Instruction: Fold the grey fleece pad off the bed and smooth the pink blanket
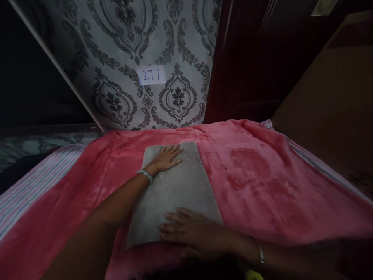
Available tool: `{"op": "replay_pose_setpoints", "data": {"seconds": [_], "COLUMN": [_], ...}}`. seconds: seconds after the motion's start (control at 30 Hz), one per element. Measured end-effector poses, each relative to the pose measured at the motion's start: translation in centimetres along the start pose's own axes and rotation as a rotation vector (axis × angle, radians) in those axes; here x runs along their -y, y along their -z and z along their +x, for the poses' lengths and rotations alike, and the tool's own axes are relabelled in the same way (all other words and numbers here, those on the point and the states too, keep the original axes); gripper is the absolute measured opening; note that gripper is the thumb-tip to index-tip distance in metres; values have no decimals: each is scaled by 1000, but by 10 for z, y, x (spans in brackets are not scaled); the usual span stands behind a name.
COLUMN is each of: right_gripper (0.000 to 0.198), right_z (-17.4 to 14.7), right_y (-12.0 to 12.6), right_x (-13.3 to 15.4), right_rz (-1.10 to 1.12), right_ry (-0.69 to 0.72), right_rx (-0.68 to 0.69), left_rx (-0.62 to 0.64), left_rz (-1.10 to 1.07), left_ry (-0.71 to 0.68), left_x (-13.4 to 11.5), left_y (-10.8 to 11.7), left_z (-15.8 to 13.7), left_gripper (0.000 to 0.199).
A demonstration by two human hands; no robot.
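1. I see a flat, rectangular grey cloth of towel-like fabric (177,186) lying spread on a fuzzy pink-red blanket (262,182) that covers the bed, about midway between the bed's left and right edges and reaching close to its near edge.
2. My left hand (167,157) lies open, palm down, fingers spread and pointing right, pressed flat on the far left corner of the grey cloth. A silver bangle (145,175) sits on that wrist.
3. My right hand (189,231) is open too, palm down, fingers stretched to the left, resting on the near edge of the grey cloth. It grips nothing. A thin silver bracelet (260,252) circles that wrist.
4. At the bed's left edge a striped sheet in pale pink, white and grey (32,182) shows from under the blanket; a strip of the same shows at the right edge.
5. Beyond the far edge stands a grey panel with dark damask ornament (131,50), bearing a small white label written "277" (151,75).
6. To the right of the panel is dark red-brown wood (247,58).
7. A bit of something yellow (253,275) peeks in at the bottom; I cannot tell what it is.
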State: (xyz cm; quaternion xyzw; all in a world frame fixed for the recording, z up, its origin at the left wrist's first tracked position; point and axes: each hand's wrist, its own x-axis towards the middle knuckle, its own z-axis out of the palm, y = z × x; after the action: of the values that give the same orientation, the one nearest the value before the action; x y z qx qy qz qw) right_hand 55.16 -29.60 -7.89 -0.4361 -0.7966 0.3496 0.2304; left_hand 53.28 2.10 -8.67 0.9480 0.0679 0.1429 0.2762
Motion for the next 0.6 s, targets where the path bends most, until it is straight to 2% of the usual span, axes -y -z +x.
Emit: {"op": "replay_pose_setpoints", "data": {"seconds": [0.07,0.13,0.2,0.23,0.33,0.4,0.47,0.6], "right_gripper": [54,58,59,57,53,58,65,64], "right_z": [-10,-13,-8,-2,18,28,29,6], "right_y": [13,40,74,89,117,117,104,63], "right_x": [-2,-15,-38,-51,-91,-108,-113,-86], "right_rz": [159,187,26,-82,-342,-452,-507,-450], "right_ry": [37,23,-34,-47,-116,-184,-212,-101], "right_rx": [-7,-132,-307,-351,-332,-291,-258,-130], "left_rx": [108,198,229,240,328,369,362,358], "left_rz": [176,289,291,259,162,165,195,218], "left_ry": [21,29,-26,-68,-129,-105,-86,-85], "left_x": [-2,-8,-17,-22,-32,-32,-29,-21], "left_y": [2,5,7,6,-3,-13,-22,-32], "left_z": [1,8,20,28,50,60,64,62], "left_gripper": [68,71,68,65,61,59,56,54]}}
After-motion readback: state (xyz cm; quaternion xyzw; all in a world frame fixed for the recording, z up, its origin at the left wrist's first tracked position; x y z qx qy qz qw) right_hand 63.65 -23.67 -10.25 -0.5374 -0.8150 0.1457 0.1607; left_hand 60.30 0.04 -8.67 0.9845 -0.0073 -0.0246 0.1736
